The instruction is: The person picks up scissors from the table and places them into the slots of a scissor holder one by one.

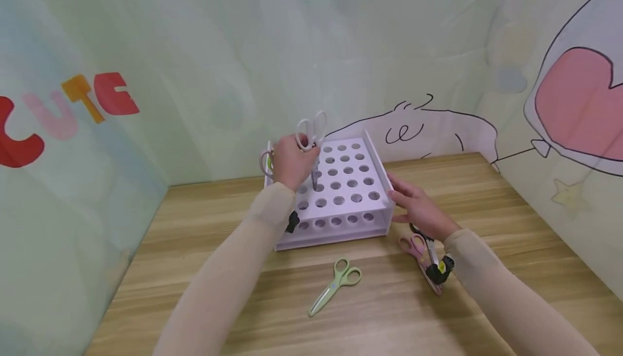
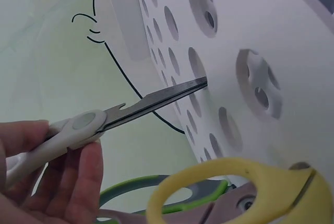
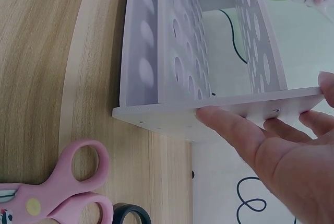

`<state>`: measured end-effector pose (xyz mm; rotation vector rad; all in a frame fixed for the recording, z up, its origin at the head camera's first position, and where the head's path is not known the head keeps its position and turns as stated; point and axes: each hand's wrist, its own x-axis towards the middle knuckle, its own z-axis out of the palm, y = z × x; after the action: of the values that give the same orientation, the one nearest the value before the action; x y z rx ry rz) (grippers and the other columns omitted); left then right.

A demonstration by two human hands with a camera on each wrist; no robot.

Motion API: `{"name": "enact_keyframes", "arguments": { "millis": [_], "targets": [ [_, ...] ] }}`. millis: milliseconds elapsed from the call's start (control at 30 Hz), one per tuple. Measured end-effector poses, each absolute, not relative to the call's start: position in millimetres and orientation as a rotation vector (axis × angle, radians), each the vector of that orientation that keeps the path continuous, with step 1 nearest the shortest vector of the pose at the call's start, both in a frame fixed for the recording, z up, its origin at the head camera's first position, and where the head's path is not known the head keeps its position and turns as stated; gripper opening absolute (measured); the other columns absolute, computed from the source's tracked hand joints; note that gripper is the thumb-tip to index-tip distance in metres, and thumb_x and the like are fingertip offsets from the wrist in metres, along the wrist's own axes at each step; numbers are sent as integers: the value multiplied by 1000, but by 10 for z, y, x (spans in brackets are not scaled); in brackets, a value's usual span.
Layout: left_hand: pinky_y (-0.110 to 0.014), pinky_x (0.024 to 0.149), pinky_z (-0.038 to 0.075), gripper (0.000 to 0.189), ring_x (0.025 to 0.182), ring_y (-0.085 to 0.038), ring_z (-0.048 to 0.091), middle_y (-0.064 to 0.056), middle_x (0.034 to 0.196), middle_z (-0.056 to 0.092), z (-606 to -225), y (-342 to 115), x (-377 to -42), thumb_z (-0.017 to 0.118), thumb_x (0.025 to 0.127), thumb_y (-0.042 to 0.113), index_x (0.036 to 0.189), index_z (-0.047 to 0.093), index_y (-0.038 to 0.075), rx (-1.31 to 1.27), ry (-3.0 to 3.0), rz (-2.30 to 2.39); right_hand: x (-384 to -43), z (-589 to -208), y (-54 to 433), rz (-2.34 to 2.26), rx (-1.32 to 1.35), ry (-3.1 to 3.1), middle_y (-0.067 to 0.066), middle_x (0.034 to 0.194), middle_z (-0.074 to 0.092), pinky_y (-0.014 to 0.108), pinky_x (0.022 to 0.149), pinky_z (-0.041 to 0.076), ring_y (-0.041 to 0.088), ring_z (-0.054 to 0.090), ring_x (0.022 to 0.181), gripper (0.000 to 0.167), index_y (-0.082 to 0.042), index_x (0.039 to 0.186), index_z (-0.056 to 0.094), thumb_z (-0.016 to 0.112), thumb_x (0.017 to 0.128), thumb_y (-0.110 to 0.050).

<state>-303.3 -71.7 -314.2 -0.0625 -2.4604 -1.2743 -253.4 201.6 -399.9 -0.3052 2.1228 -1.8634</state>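
Note:
My left hand (image 1: pixel 294 162) grips white-handled scissors (image 1: pixel 311 133), blades downward, over a white rack (image 1: pixel 340 209) with rows of round holes. In the left wrist view the closed blades (image 2: pixel 162 98) reach a hole in the top board; how far in they go I cannot tell. Near that hand, yellow scissors (image 2: pixel 209 174), mauve scissors (image 2: pixel 128 217) and green-and-grey scissors (image 2: pixel 135 182) stand at the rack's left side. My right hand (image 1: pixel 419 207) rests its extended fingers against the right side panel (image 3: pixel 235 109), thumb near the panel's edge.
Green scissors (image 1: pixel 336 285) lie on the wooden table (image 1: pixel 204 226) before the rack. Pink scissors (image 1: pixel 419 253) and black-handled scissors (image 1: pixel 429 245) lie beneath the right wrist. A printed cloth (image 1: pixel 233 74) hangs close behind the rack.

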Motion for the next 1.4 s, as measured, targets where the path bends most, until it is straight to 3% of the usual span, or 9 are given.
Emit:
{"name": "enact_keyframes", "arguments": {
  "millis": [200, 433, 567, 800, 1100, 1233, 1400],
  "targets": [
    [-31, 64, 47, 11, 73, -20, 55, -6, 79, 65, -3191, -728, -3027, 70, 87, 17, 83, 66, 8, -37, -2600, -1219, -2529, -4007, 2003, -1869, -316, 2120, 11, 165, 10, 60, 100, 44, 42, 21, 145, 59, -24, 160, 11, 39, 108, -24],
    [-37, 82, 49, 9, 89, -21, 56, -5, 87, 67, -3232, -717, -3030, 72, 85, 16, 87, 68, 8, -85, -2674, -1126, -2540, -4010, 2017, -1877, -322, 2127, 11, 164, 11, 60, 98, 45, 42, 22, 144, 58, -24, 160, 12, 38, 109, -25],
    [-35, 77, 48, 12, 86, -22, 55, -5, 84, 65, -3261, -721, -3020, 72, 87, 20, 88, 68, 8, -70, -2718, -1123, -2541, -4001, 2015, -1868, -319, 2127, 11, 165, 10, 61, 99, 44, 42, 21, 145, 59, -24, 160, 11, 38, 109, -25],
    [-30, 65, 46, 16, 73, -19, 53, -5, 72, 58, -3318, -731, -3009, 68, 85, 14, 74, 57, 10, -67, -2777, -1106, -2536, -4027, 2014, -1886, -315, 2104, 11, 165, 9, 61, 100, 43, 43, 21, 144, 58, -23, 160, 11, 38, 109, -24],
    [-27, 60, 45, 12, 69, -17, 52, -5, 74, 58, -3350, -746, -3015, 66, 83, 6, 78, 56, 11, -100, -2777, -1124, -2528, -4039, 2003, -1880, -322, 2105, 10, 165, 10, 61, 100, 43, 42, 21, 145, 59, -23, 160, 11, 38, 109, -26],
    [-28, 62, 46, 10, 73, -18, 54, -5, 79, 60, -3323, -748, -3009, 66, 82, 5, 91, 63, 7, -104, -2749, -1149, -2526, -4020, 1999, -1871, -324, 2118, 8, 165, 9, 61, 100, 43, 41, 21, 145, 58, -23, 160, 11, 38, 109, -26],
    [-32, 78, 50, 45, 89, -19, 59, -4, 98, 66, -3285, -732, -2965, 66, 82, 8, 127, 61, 8, -81, -2703, -1166, -2520, -4010, 1991, -1870, -322, 2118, 9, 165, 9, 61, 100, 42, 41, 21, 145, 58, -22, 160, 10, 37, 109, -25]
  ]
}}
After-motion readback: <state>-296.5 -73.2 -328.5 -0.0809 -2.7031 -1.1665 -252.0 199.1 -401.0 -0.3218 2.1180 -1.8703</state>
